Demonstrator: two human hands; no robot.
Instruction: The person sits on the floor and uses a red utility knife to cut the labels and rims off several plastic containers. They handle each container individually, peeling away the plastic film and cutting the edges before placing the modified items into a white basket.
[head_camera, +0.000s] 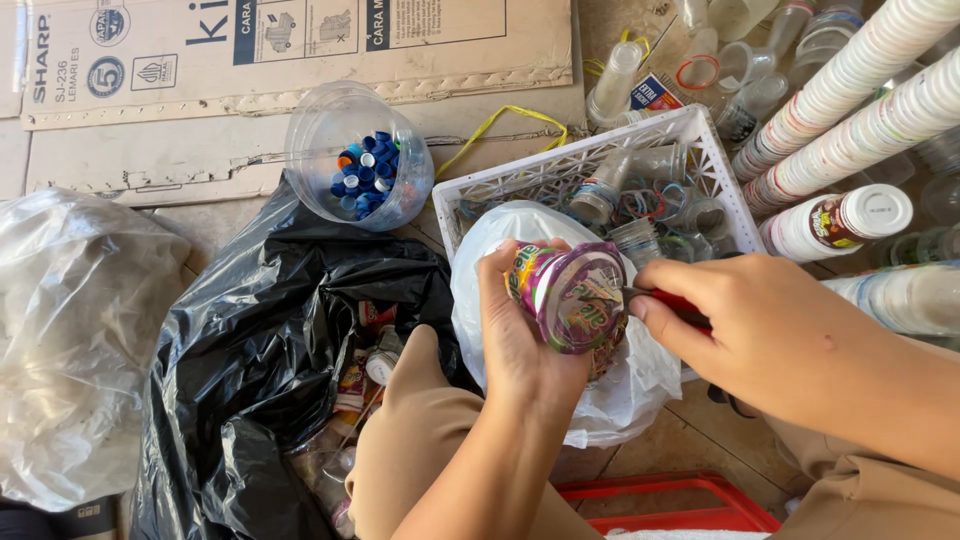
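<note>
While the left hand (525, 345) clamps a colourful plastic cup (570, 297) just before the white crate (590, 160), the right hand (770, 335) pinches a red-handled cutter (668, 300) at its rim; cutting the label apparently calls for steady pressure next.

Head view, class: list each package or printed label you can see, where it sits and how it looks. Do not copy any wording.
Cardboard box: flattened, top left, brown with dark print and small drawings.
Cup: centre, in the left hand, round, purple, pink and green print; right hand puts a red tool to it.
Labelled cup: right, lying on its side, white with a brown and red label.
Small packet: top, behind the white crate, blue, red and white.
</note>
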